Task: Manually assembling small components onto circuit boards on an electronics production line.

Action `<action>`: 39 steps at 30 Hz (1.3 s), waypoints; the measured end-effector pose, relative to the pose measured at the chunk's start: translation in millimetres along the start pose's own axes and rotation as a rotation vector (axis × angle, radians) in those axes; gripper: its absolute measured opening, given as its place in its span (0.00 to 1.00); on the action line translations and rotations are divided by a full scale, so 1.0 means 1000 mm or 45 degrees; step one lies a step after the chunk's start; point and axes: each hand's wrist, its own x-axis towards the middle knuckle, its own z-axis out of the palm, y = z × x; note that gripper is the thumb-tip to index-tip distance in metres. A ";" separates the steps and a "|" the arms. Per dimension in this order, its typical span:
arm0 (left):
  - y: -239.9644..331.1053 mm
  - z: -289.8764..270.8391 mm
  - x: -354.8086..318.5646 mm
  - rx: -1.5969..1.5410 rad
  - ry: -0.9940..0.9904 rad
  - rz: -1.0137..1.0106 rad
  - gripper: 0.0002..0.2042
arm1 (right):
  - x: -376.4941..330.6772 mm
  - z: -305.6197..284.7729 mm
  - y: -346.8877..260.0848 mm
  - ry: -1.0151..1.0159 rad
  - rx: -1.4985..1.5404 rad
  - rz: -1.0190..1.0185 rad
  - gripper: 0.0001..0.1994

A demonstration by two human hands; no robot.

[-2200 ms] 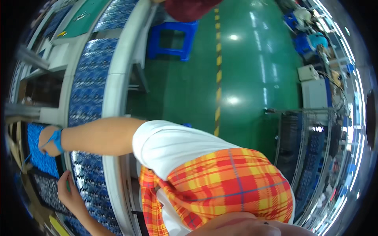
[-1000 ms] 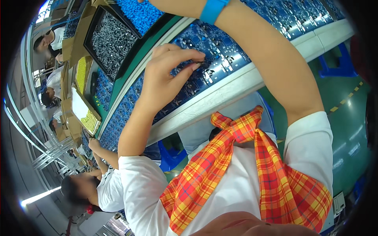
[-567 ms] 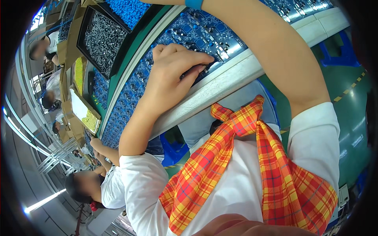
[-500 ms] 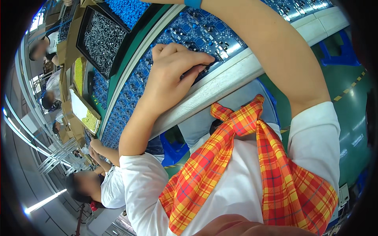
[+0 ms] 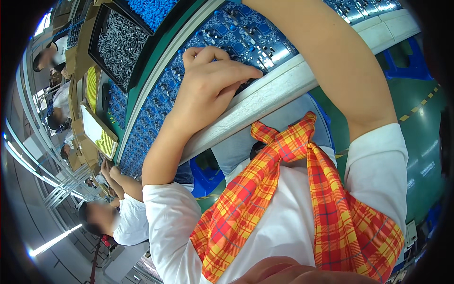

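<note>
My left hand (image 5: 205, 87) is over the near edge of a row of blue circuit boards (image 5: 227, 28). Its index finger and thumb come together low at the boards' edge, and the other fingers curl over the boards. Whatever the fingertips grip, if anything, is hidden beneath them. Small components, silver, black and blue, stand up from the boards around the hand. My right forearm (image 5: 326, 52) reaches up and across the boards on the right. A bit of blue wristband (image 5: 235, 1) shows at the top edge, and my right hand lies beyond the picture.
A pale rail (image 5: 265, 92) borders the boards on my side. Beyond them stand a black tray of small grey parts (image 5: 122, 45), blue parts (image 5: 150, 12) and a white tray with yellow pieces (image 5: 97, 130). A co-worker (image 5: 125, 217) sits at the left; blue stools (image 5: 409, 61) stand below.
My right hand, partly visible at the top edge before, has moved out of the picture. My left index fingertip has shifted slightly right, and the thumb tip is now more hidden.
</note>
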 end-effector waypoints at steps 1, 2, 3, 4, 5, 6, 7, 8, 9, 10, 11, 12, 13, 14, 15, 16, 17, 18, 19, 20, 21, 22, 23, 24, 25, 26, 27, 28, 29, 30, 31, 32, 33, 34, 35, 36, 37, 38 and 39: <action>0.000 0.001 0.001 0.010 -0.006 0.013 0.13 | 0.001 0.000 0.002 0.013 -0.001 -0.016 0.11; 0.000 0.001 0.002 0.020 -0.010 0.026 0.13 | 0.002 0.001 0.004 0.025 -0.002 -0.033 0.11; 0.000 0.001 0.003 0.030 -0.013 0.036 0.13 | 0.003 0.001 0.006 0.020 -0.001 -0.037 0.11; 0.001 0.000 0.002 0.034 -0.003 0.027 0.13 | 0.004 0.003 0.009 0.046 0.001 -0.052 0.10; 0.003 -0.001 0.003 0.074 0.000 0.072 0.13 | 0.005 0.005 0.011 0.069 0.007 -0.072 0.10; 0.005 -0.004 0.002 0.126 0.009 0.104 0.13 | 0.009 0.007 0.008 0.091 0.024 -0.104 0.10; 0.008 -0.007 0.000 0.181 0.020 0.131 0.13 | 0.006 0.006 0.006 0.105 -0.010 -0.086 0.10; 0.010 -0.009 -0.001 0.216 0.053 0.093 0.13 | 0.004 0.002 0.003 0.119 -0.036 -0.086 0.10; 0.011 -0.008 0.001 0.134 -0.006 0.097 0.13 | 0.003 -0.001 0.006 0.070 -0.051 -0.036 0.10; 0.012 -0.013 -0.002 0.080 -0.063 0.060 0.13 | 0.006 0.003 0.006 0.023 -0.024 -0.010 0.09; 0.009 -0.019 -0.005 0.147 -0.024 -0.026 0.13 | 0.007 0.008 0.005 0.021 0.008 -0.035 0.09; 0.004 -0.022 0.009 0.072 0.120 0.090 0.11 | 0.003 -0.011 0.004 0.019 -0.043 -0.037 0.09; -0.006 -0.026 0.016 0.019 0.255 0.172 0.10 | 0.000 -0.017 0.001 -0.002 -0.002 -0.102 0.09; -0.025 -0.039 0.017 -0.048 0.461 0.141 0.09 | 0.000 -0.014 -0.006 0.006 0.070 -0.045 0.09; -0.050 -0.055 0.014 -0.128 0.667 0.142 0.08 | 0.000 -0.011 -0.002 0.007 0.117 0.032 0.09; -0.067 -0.078 0.015 -0.025 0.713 -0.136 0.10 | -0.004 -0.018 0.024 -0.125 0.079 0.027 0.10; -0.072 -0.107 0.005 0.112 0.756 -0.441 0.13 | -0.001 -0.017 0.044 -0.249 0.077 -0.001 0.12; -0.084 -0.113 -0.008 0.280 0.821 -0.607 0.12 | 0.000 -0.012 0.048 -0.293 0.058 0.020 0.13; -0.095 -0.114 -0.017 0.433 0.882 -0.768 0.10 | -0.003 -0.013 0.046 -0.339 0.024 0.048 0.15; -0.112 -0.115 -0.030 0.536 0.869 -0.920 0.09 | -0.001 -0.007 0.044 -0.358 0.046 0.007 0.15; -0.127 -0.108 -0.038 0.617 0.844 -1.061 0.09 | -0.003 -0.005 0.047 -0.365 0.025 0.109 0.14; -0.132 -0.105 -0.043 0.621 0.859 -1.085 0.09 | -0.004 -0.003 0.050 -0.368 0.007 0.213 0.14; -0.136 -0.103 -0.047 0.628 0.815 -1.100 0.09 | -0.005 -0.001 0.053 -0.385 0.014 0.195 0.14; -0.141 -0.102 -0.051 0.632 0.768 -1.109 0.09 | -0.004 -0.001 0.056 -0.393 -0.036 0.202 0.14; -0.146 -0.099 -0.053 0.635 0.721 -1.116 0.09 | -0.004 -0.001 0.058 -0.399 -0.088 0.209 0.14; -0.153 -0.093 -0.051 0.627 0.733 -1.140 0.09 | -0.004 -0.004 0.061 -0.416 -0.139 0.216 0.14; -0.167 -0.088 -0.049 0.686 0.752 -1.151 0.09 | -0.003 -0.004 0.062 -0.428 -0.134 0.192 0.14; -0.181 -0.085 -0.048 0.747 0.772 -1.162 0.09 | -0.003 -0.002 0.064 -0.403 -0.141 0.166 0.13; -0.189 -0.084 -0.043 0.800 0.797 -1.156 0.09 | -0.002 -0.004 0.069 -0.370 -0.163 0.144 0.13; -0.194 -0.081 -0.040 0.800 0.825 -1.159 0.09 | 0.000 -0.007 0.074 -0.335 -0.184 0.119 0.12; -0.196 -0.075 -0.035 0.776 0.764 -1.198 0.09 | -0.002 -0.011 0.082 -0.335 -0.196 0.104 0.12; -0.194 -0.075 -0.035 0.761 0.707 -1.241 0.09 | -0.002 -0.015 0.089 -0.300 -0.158 0.111 0.12; -0.191 -0.076 -0.037 0.747 0.649 -1.284 0.10 | -0.002 -0.017 0.095 -0.265 -0.117 0.118 0.12; -0.188 -0.079 -0.039 0.748 0.670 -1.278 0.10 | -0.002 -0.020 0.098 -0.226 -0.084 0.132 0.13; -0.185 -0.083 -0.043 0.685 0.676 -1.271 0.10 | 0.000 -0.020 0.101 -0.219 -0.092 0.115 0.13; -0.181 -0.087 -0.047 0.623 0.680 -1.260 0.10 | 0.002 -0.022 0.101 -0.197 -0.064 0.164 0.12; -0.177 -0.090 -0.051 0.563 0.682 -1.248 0.11 | 0.003 -0.022 0.102 -0.174 -0.035 0.213 0.12; -0.174 -0.090 -0.054 0.570 0.697 -1.238 0.11 | 0.003 -0.023 0.102 -0.150 -0.003 0.264 0.12; -0.172 -0.088 -0.055 0.613 0.800 -1.214 0.09 | 0.002 -0.022 0.105 -0.136 -0.010 0.246 0.12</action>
